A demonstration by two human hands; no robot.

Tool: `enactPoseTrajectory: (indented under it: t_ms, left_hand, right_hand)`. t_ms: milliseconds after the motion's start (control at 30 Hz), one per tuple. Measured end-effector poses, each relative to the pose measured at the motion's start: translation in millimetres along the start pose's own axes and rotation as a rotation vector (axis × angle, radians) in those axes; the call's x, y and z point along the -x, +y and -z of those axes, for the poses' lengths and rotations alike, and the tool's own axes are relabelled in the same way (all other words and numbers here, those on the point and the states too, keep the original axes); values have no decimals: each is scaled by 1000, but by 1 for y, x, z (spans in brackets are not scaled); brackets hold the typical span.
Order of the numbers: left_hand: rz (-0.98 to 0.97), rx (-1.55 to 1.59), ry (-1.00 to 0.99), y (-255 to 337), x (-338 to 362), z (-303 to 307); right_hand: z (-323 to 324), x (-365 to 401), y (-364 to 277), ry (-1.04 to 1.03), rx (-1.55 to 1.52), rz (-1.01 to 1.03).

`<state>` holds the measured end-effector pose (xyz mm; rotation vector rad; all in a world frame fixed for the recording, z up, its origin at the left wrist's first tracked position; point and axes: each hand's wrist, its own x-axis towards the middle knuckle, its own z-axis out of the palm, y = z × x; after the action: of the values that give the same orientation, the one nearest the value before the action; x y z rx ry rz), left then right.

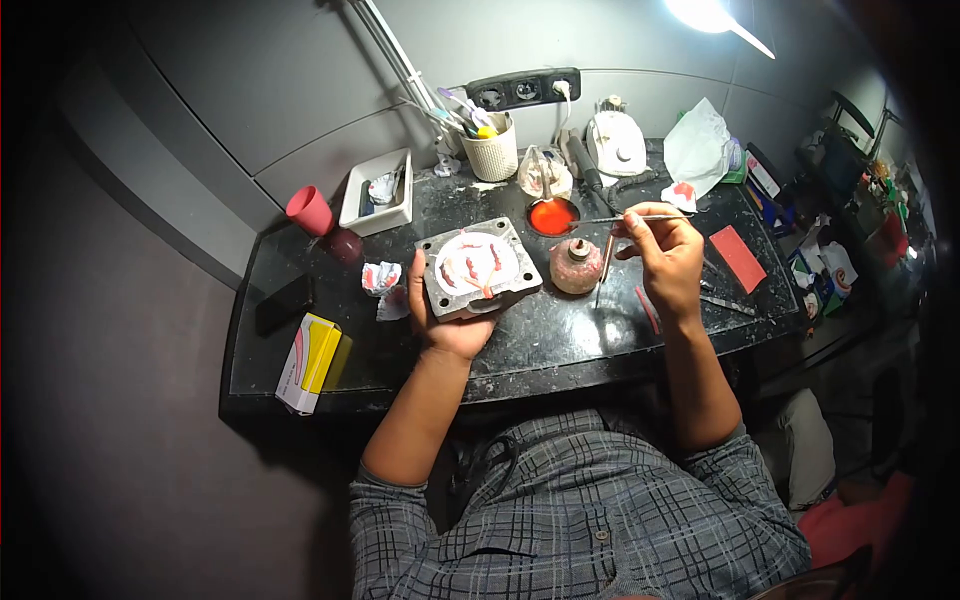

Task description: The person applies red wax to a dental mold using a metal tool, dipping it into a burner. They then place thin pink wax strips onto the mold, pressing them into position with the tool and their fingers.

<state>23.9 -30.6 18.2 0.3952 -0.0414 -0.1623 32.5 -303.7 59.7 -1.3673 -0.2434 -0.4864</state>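
From the head camera, a person in a checked shirt sits at a dark tabletop (560, 340) set against a grey wall. The left hand (445, 325) is clasped from below around a square metal flask (478, 268), thumb on its left side, holding it just above the middle of the tabletop, tilted toward the camera. The flask's white filling shows several pinkish-red pieces set into it. The right hand (668, 258), raised over the right half of the tabletop, pinches a thin metal instrument (600, 220) between its fingertips. The instrument lies nearly level and points left, its tip at the rim of a small dish of red material (553, 216), which stands behind the flask. Between the flask and the right hand stands a round pinkish burner (576, 265), just beside the flask's right edge. A flat red sheet (738, 258) lies near the right edge. Left of the flask, two small white casts (381, 278) rest close together, with a black phone (285, 302) further toward the left edge. A yellow and white box (308, 362) sits at the front left corner. Along the back edge are a pink cup (310, 210), a white tray (378, 192), a beige pot of tools (493, 152) and a white device (617, 145).
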Motion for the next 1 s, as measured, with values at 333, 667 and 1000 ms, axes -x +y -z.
enactPoseTrajectory:
  t_ms: [333,667,1000]
  left_hand:
    - [4,9,1,-1,0,1]
    - [34,32,-69,-1,1,2]
    - [34,15,-70,-1,3,-1]
  right_hand:
    - [-5,2,-1,-32,-130,-89]
    - [-47,36,4,-247,-331,-290]
    - [-55,40,5,-263,-273,-276]
